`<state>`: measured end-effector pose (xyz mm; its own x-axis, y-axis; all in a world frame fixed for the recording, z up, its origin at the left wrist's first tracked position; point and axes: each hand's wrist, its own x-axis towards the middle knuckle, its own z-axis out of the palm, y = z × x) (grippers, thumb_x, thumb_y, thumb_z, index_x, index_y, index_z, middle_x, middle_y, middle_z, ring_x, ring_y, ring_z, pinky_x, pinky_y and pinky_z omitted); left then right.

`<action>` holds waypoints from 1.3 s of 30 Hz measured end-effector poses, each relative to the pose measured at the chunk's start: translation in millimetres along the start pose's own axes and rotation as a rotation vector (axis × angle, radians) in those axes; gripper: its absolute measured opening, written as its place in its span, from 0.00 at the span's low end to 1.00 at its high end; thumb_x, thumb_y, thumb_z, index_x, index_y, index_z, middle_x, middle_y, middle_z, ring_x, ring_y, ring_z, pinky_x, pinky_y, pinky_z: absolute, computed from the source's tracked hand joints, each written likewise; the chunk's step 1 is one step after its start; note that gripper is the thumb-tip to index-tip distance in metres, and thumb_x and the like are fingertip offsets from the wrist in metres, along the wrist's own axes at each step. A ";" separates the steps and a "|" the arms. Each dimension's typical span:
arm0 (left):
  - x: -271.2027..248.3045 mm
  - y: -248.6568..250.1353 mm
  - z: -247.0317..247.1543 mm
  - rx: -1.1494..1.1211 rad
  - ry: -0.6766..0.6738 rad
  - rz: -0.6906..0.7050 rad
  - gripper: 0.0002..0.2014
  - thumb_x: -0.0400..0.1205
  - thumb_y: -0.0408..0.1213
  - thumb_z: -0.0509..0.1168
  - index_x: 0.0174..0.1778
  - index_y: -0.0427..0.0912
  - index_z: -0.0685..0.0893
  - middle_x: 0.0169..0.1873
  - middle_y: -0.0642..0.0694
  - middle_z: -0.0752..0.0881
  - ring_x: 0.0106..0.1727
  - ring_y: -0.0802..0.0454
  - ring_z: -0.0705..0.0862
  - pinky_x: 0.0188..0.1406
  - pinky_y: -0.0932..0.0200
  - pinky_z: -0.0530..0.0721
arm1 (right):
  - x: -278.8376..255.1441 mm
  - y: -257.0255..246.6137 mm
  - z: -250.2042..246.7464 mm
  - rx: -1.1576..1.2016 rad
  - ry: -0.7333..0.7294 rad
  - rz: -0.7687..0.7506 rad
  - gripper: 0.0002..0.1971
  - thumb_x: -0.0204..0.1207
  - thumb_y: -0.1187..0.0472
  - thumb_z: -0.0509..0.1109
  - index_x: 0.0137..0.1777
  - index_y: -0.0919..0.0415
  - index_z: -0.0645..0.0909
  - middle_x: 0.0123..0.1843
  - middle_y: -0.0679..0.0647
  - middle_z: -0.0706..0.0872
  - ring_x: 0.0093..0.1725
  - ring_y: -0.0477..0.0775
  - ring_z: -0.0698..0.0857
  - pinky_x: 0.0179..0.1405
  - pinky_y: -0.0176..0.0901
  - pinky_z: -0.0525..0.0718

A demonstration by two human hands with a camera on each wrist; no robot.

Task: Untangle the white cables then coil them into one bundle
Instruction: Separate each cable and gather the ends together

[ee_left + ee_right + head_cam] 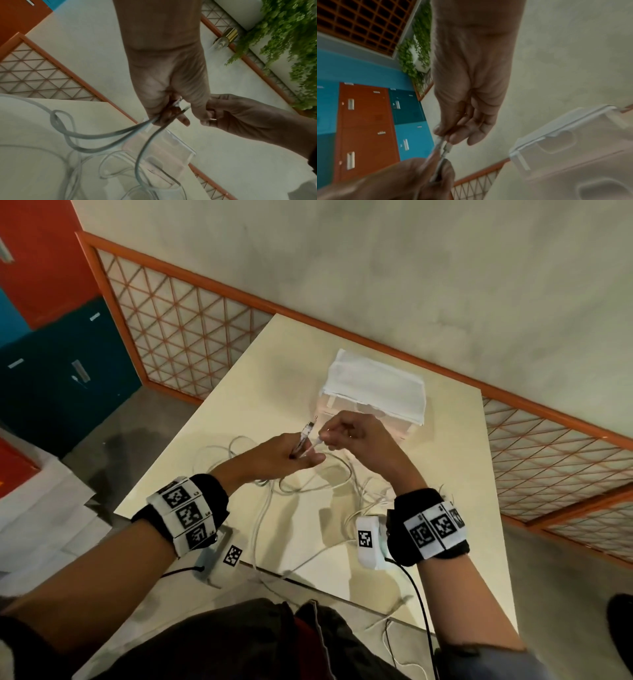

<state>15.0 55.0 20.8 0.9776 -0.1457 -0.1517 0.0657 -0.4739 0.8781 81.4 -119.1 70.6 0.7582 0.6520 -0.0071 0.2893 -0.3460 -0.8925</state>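
Several white cables (pixel 308 484) lie in loose tangled loops on the cream table (pixel 239 392), some trailing over its near edge. My left hand (pixel 294 451) is raised above the table and grips a few cable ends (pixel 306 436), their plugs sticking up past the fingers. From the left wrist view the cables (pixel 102 135) hang down from that fist (pixel 164 116) in long loops. My right hand (pixel 342 433) is right beside it and pinches the tip of one cable end (pixel 447 147) between thumb and fingers (pixel 453 138).
A clear plastic box (pixel 373 405) with a white cloth over it stands on the table just beyond my hands. A lattice railing (pixel 178 337) runs behind the table. Blue and orange lockers (pixel 51 364) stand at the left. A white tagged block (pixel 368 539) sits near my right wrist.
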 end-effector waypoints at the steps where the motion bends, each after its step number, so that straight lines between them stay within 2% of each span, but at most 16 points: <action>1: 0.1 3.1 -1.4 -0.023 -0.006 0.014 0.15 0.81 0.52 0.63 0.36 0.45 0.78 0.28 0.54 0.73 0.29 0.61 0.72 0.37 0.61 0.71 | 2.6 -3.3 0.2 0.014 0.023 -0.006 0.02 0.73 0.66 0.74 0.41 0.61 0.84 0.37 0.58 0.87 0.32 0.47 0.84 0.43 0.46 0.83; 4: -1.5 12.6 -3.7 -0.079 -0.018 0.004 0.17 0.86 0.49 0.55 0.35 0.46 0.80 0.30 0.49 0.72 0.31 0.60 0.73 0.35 0.66 0.71 | 7.6 -5.5 4.7 0.046 0.125 -0.020 0.08 0.73 0.67 0.75 0.46 0.72 0.81 0.35 0.56 0.85 0.32 0.45 0.83 0.40 0.42 0.83; 8: -2.1 24.7 -8.1 -0.267 0.056 0.021 0.21 0.87 0.49 0.51 0.32 0.44 0.75 0.29 0.49 0.72 0.33 0.54 0.70 0.39 0.63 0.71 | 3.1 -2.2 18.2 0.117 0.261 -0.030 0.14 0.81 0.56 0.66 0.55 0.65 0.70 0.46 0.60 0.83 0.41 0.48 0.86 0.42 0.36 0.81; 10: -2.3 33.0 -14.1 -0.370 0.069 0.075 0.21 0.88 0.47 0.48 0.33 0.40 0.73 0.29 0.46 0.71 0.33 0.55 0.71 0.38 0.68 0.72 | -4.8 1.1 28.5 0.181 0.074 0.054 0.25 0.80 0.46 0.59 0.67 0.65 0.67 0.53 0.55 0.84 0.48 0.36 0.85 0.48 0.30 0.81; 12: -1.2 41.8 -20.7 -0.508 0.018 0.133 0.22 0.88 0.46 0.45 0.33 0.40 0.71 0.30 0.44 0.72 0.32 0.54 0.73 0.35 0.68 0.75 | -7.2 9.5 42.5 0.169 -0.145 0.103 0.33 0.76 0.45 0.66 0.75 0.63 0.64 0.56 0.46 0.84 0.52 0.29 0.83 0.53 0.26 0.80; 14: 0.2 48.4 -24.5 -0.611 -0.022 0.163 0.22 0.89 0.45 0.43 0.31 0.42 0.69 0.34 0.45 0.74 0.34 0.57 0.75 0.36 0.68 0.77 | -3.0 18.4 58.4 0.116 -0.230 0.108 0.27 0.75 0.53 0.73 0.71 0.62 0.72 0.57 0.46 0.84 0.55 0.35 0.83 0.60 0.31 0.78; 16: 1.8 52.0 -25.7 -0.723 -0.064 0.205 0.21 0.89 0.43 0.40 0.31 0.42 0.67 0.31 0.48 0.79 0.35 0.56 0.79 0.42 0.68 0.79 | 0.9 16.3 70.1 0.085 -0.230 0.110 0.14 0.74 0.55 0.74 0.57 0.57 0.82 0.49 0.47 0.86 0.48 0.41 0.83 0.54 0.36 0.78; 18: 0.3 59.8 -28.5 -0.835 -0.097 0.214 0.21 0.88 0.45 0.41 0.32 0.41 0.66 0.24 0.50 0.75 0.28 0.55 0.77 0.35 0.65 0.80 | 3.8 13.5 78.2 0.067 -0.234 0.092 0.02 0.76 0.55 0.73 0.46 0.50 0.86 0.43 0.48 0.90 0.45 0.44 0.85 0.53 0.38 0.80; 20: -0.7 68.0 -38.1 -0.853 -0.088 0.222 0.19 0.84 0.50 0.46 0.31 0.43 0.65 0.20 0.54 0.67 0.19 0.59 0.66 0.21 0.67 0.71 | 7.9 22.3 80.7 -0.070 -0.182 0.073 0.10 0.76 0.48 0.71 0.36 0.50 0.87 0.41 0.52 0.91 0.47 0.53 0.86 0.56 0.50 0.80; 22: -2.4 73.6 -53.5 -0.819 -0.037 0.240 0.18 0.80 0.53 0.49 0.30 0.44 0.65 0.19 0.56 0.62 0.18 0.62 0.58 0.15 0.70 0.61 | 11.7 44.8 74.0 -0.324 -0.100 0.072 0.22 0.70 0.33 0.65 0.34 0.51 0.87 0.41 0.46 0.86 0.51 0.57 0.82 0.58 0.58 0.77; 24: -4.5 73.3 -69.3 -0.761 0.037 0.217 0.19 0.83 0.53 0.49 0.30 0.45 0.66 0.19 0.56 0.61 0.17 0.62 0.56 0.13 0.70 0.56 | 8.8 70.2 60.4 -0.454 -0.010 0.150 0.27 0.68 0.30 0.65 0.41 0.54 0.88 0.46 0.43 0.82 0.58 0.58 0.79 0.62 0.60 0.72; 28: -5.1 55.7 -82.0 -0.268 0.207 0.120 0.18 0.81 0.49 0.62 0.28 0.45 0.74 0.19 0.49 0.74 0.18 0.58 0.63 0.18 0.64 0.62 | -3.3 99.8 24.1 -0.367 0.165 0.172 0.15 0.67 0.33 0.72 0.37 0.44 0.84 0.41 0.41 0.84 0.54 0.61 0.83 0.59 0.68 0.75; 30: -2.1 42.7 -77.3 0.020 0.149 0.068 0.12 0.71 0.51 0.75 0.34 0.47 0.84 0.33 0.39 0.86 0.23 0.56 0.69 0.27 0.61 0.68 | -2.1 84.1 11.0 -0.333 0.194 0.107 0.11 0.68 0.43 0.76 0.29 0.43 0.82 0.38 0.41 0.87 0.51 0.58 0.86 0.56 0.58 0.79; 33: 4.5 30.3 -56.9 0.221 0.030 0.009 0.24 0.61 0.52 0.81 0.50 0.48 0.85 0.38 0.47 0.88 0.27 0.63 0.79 0.32 0.65 0.74 | 4.8 47.2 -0.8 -0.228 0.126 0.055 0.11 0.73 0.64 0.75 0.30 0.64 0.87 0.25 0.47 0.85 0.31 0.46 0.85 0.36 0.37 0.78; 35: 11.9 27.4 -43.9 0.254 0.040 -0.001 0.22 0.65 0.52 0.79 0.49 0.44 0.85 0.34 0.47 0.87 0.32 0.54 0.83 0.32 0.65 0.75 | 10.4 26.3 -5.7 -0.177 0.074 0.038 0.10 0.74 0.70 0.70 0.33 0.72 0.85 0.18 0.46 0.83 0.25 0.41 0.83 0.30 0.34 0.76; 39: 22.0 30.2 -39.2 0.266 0.146 0.026 0.12 0.79 0.45 0.68 0.46 0.39 0.88 0.32 0.43 0.87 0.28 0.54 0.79 0.27 0.67 0.72 | 16.8 3.6 -9.8 -0.108 0.096 0.028 0.15 0.77 0.66 0.70 0.27 0.61 0.81 0.16 0.49 0.80 0.18 0.49 0.78 0.24 0.38 0.77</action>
<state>46.4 71.5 61.7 0.9979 -0.0435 -0.0470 0.0045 -0.6850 0.7285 100.9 -116.0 71.6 0.8180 0.5750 0.0167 0.3244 -0.4371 -0.8389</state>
